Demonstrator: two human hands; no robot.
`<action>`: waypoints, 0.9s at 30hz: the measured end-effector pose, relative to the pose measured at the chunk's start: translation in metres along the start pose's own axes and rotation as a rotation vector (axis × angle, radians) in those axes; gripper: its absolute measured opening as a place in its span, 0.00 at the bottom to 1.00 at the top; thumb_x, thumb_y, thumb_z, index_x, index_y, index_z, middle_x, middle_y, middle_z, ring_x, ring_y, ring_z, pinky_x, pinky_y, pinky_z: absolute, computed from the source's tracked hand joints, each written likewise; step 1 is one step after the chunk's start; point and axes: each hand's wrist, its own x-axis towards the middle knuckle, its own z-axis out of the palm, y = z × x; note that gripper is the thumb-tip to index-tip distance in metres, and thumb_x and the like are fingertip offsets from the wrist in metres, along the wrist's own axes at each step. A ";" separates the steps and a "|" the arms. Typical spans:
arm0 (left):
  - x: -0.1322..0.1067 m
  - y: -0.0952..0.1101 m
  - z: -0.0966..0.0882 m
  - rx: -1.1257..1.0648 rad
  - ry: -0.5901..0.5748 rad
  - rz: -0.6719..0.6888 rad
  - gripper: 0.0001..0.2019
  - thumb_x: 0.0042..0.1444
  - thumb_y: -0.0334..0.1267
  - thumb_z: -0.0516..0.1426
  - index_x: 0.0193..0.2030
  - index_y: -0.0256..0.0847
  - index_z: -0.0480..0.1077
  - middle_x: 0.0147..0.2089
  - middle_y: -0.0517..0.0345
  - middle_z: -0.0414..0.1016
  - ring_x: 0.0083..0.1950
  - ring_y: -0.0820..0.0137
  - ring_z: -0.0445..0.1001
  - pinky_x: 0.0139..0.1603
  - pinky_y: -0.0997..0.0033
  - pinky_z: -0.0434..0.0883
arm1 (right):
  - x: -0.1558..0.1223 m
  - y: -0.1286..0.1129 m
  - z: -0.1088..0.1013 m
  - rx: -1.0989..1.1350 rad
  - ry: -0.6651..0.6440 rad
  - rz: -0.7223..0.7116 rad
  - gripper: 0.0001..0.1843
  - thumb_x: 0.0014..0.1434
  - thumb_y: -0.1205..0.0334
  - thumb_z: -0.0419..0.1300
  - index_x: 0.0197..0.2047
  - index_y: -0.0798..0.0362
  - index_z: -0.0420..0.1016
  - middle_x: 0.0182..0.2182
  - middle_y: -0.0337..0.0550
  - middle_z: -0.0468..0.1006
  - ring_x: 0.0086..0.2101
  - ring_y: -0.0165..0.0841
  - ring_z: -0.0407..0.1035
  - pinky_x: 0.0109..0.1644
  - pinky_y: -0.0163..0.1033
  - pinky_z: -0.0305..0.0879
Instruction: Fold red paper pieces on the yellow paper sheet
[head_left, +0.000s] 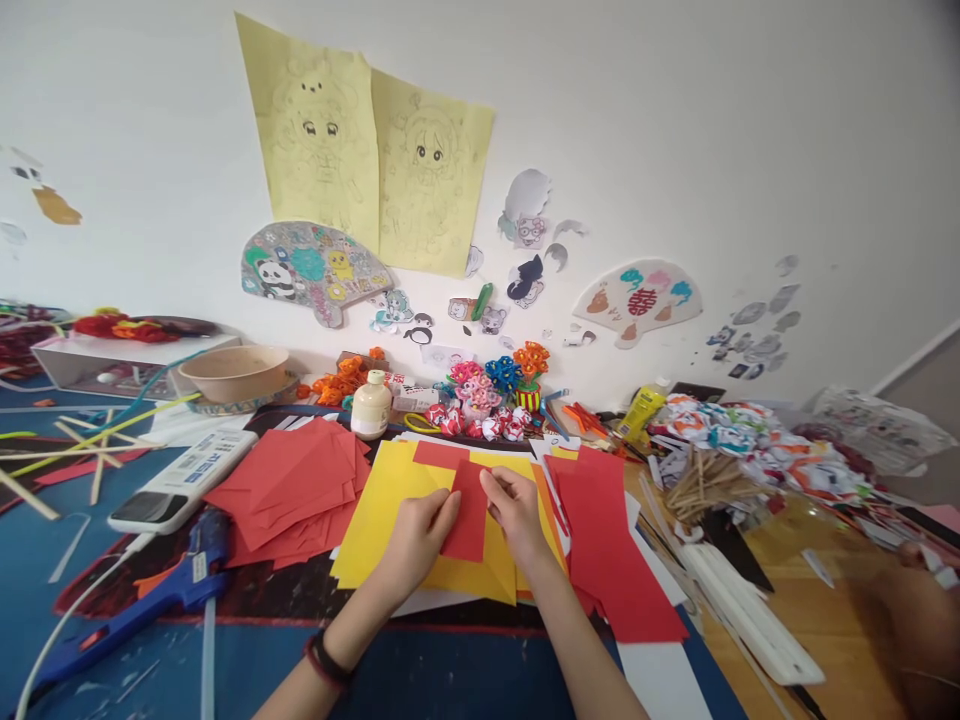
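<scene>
My left hand (416,535) and my right hand (517,515) both pinch a narrow red paper strip (469,520), held over a stack of yellow paper sheets (382,520). The left fingers grip the strip's left edge, the right fingers grip its upper right edge. A dark band circles my left wrist. A pile of red paper squares (289,490) lies to the left of the yellow sheets. Long red paper strips (607,545) lie to the right.
A blue glue gun (161,590) and a white power strip (184,480) lie at left. Behind stand a cream glue bottle (371,405), a bowl (234,372), and paper flowers (495,385). Wooden sticks (705,480) and crumpled printed paper (720,425) sit right.
</scene>
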 end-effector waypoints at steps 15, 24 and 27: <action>-0.006 0.000 0.001 0.046 0.020 0.042 0.23 0.62 0.48 0.47 0.18 0.40 0.51 0.17 0.67 0.46 0.20 0.78 0.46 0.24 0.72 0.46 | -0.001 -0.003 -0.005 -0.034 0.012 -0.053 0.24 0.57 0.47 0.60 0.21 0.52 0.56 0.18 0.30 0.50 0.16 0.22 0.45 0.19 0.34 0.38; -0.007 0.012 -0.006 -0.045 -0.091 0.007 0.21 0.61 0.47 0.48 0.20 0.40 0.53 0.18 0.66 0.53 0.22 0.77 0.53 0.25 0.74 0.51 | 0.001 -0.005 -0.011 -0.028 0.105 -0.078 0.24 0.57 0.47 0.60 0.20 0.53 0.59 0.16 0.31 0.56 0.15 0.22 0.47 0.19 0.34 0.41; -0.007 0.009 -0.003 -0.007 -0.027 0.020 0.22 0.60 0.46 0.49 0.18 0.40 0.49 0.19 0.67 0.45 0.22 0.78 0.47 0.24 0.74 0.47 | 0.002 -0.004 -0.012 -0.016 0.078 -0.037 0.23 0.56 0.48 0.62 0.20 0.53 0.60 0.16 0.31 0.59 0.15 0.21 0.48 0.19 0.33 0.42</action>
